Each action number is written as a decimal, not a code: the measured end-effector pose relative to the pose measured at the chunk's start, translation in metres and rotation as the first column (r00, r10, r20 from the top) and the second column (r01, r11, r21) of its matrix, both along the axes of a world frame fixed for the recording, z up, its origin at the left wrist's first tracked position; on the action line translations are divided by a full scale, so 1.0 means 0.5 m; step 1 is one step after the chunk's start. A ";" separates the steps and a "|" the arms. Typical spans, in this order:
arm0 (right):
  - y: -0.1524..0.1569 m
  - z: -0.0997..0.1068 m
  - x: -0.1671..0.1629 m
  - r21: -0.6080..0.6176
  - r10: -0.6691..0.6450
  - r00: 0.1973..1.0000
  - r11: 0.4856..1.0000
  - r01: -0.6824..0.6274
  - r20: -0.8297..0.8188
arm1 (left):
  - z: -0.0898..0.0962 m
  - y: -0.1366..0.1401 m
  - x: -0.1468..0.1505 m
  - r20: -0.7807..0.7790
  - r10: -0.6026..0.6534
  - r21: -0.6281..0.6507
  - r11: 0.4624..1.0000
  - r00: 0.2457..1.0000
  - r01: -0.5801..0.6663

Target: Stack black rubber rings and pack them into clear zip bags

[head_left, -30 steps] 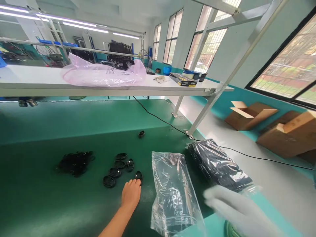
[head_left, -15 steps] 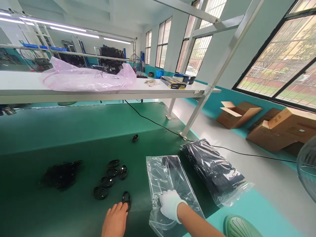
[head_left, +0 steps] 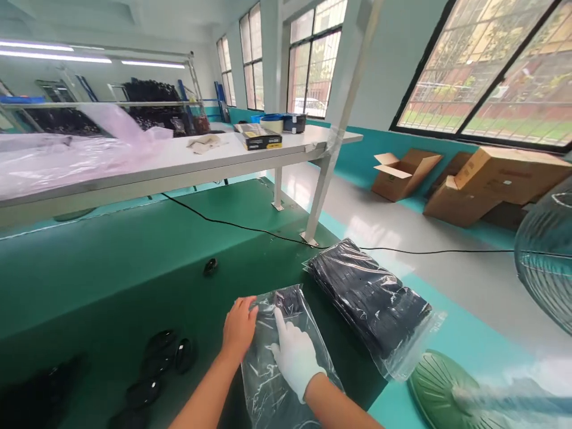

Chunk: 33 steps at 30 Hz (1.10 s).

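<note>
A clear plastic bag [head_left: 263, 381] lies flat on the green surface in front of me, with a small stack of dark, comb-like pieces [head_left: 288, 300] inside its far end. My left hand [head_left: 239, 325], bare, has its fingers closed at the bag's far left corner. In a white glove, my right hand [head_left: 295, 357] rests over the bag's middle. Its index finger stretches toward the dark pieces and the thumb stands apart. To the left lie several glossy black oval pieces [head_left: 143, 392], blurred, and a single black oval piece [head_left: 210, 266] sits farther off.
A packed bag of dark pieces [head_left: 370, 298] lies to the right. A black cable [head_left: 241, 226] crosses behind. Beyond stands a white table [head_left: 218, 156] with pink plastic wrap [head_left: 120, 143] and small boxes. A fan [head_left: 545, 262] and cardboard boxes [head_left: 406, 173] are at the right.
My left hand has left a black oval piece and moved forward and right to the bag's far corner. My right hand has slid forward along the bag, its index finger now extended. The view has turned right.
</note>
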State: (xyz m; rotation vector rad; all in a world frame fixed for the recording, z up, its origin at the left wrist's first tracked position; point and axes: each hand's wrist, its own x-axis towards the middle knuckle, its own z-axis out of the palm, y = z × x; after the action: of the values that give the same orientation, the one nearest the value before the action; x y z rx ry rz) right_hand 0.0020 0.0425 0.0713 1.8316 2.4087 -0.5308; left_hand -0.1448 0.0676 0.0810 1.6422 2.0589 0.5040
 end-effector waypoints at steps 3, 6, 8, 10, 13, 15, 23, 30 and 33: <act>0.024 -0.029 0.000 -0.037 0.017 1.000 0.999 -0.016 0.024 | -0.035 0.100 0.031 0.113 -0.067 -0.069 0.995 0.991 0.076; 0.039 -0.049 0.001 -0.075 0.006 1.000 0.997 -0.004 0.027 | -0.070 0.144 0.036 0.222 -0.134 -0.160 0.972 0.966 0.172; 0.045 -0.057 0.002 -0.077 -0.009 1.000 0.997 0.011 0.025 | -0.084 0.153 0.030 0.265 -0.178 -0.188 0.954 0.948 0.232; 0.048 -0.064 0.004 -0.067 -0.023 1.000 0.997 0.024 0.013 | -0.091 0.155 0.024 0.302 -0.203 -0.200 0.942 0.932 0.270; 0.051 -0.072 0.007 -0.043 -0.039 0.999 0.998 0.039 -0.008 | -0.096 0.156 0.021 0.333 -0.206 -0.208 0.936 0.920 0.285; 0.054 -0.074 0.008 -0.043 -0.032 0.999 0.999 0.032 0.001 | -0.099 0.158 0.022 0.356 -0.190 -0.206 0.939 0.915 0.275; 0.060 -0.079 0.004 -0.057 -0.018 0.998 0.998 0.021 0.052 | -0.105 0.158 0.028 0.323 -0.151 -0.201 0.954 0.934 0.224; 0.063 -0.080 -0.004 -0.087 -0.034 0.997 0.995 0.039 0.066 | -0.104 0.161 0.031 0.314 -0.126 -0.196 0.961 0.941 0.195; 0.060 -0.076 -0.001 -0.063 -0.015 0.999 0.998 0.018 0.051 | -0.080 0.154 0.016 0.330 -0.101 -0.180 0.969 0.939 0.167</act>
State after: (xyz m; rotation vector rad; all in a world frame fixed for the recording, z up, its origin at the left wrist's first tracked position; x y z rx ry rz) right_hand 0.0017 0.0727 0.0331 1.8182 2.3190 -0.5498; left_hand -0.1370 0.1444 0.0412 1.4600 1.6889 0.4580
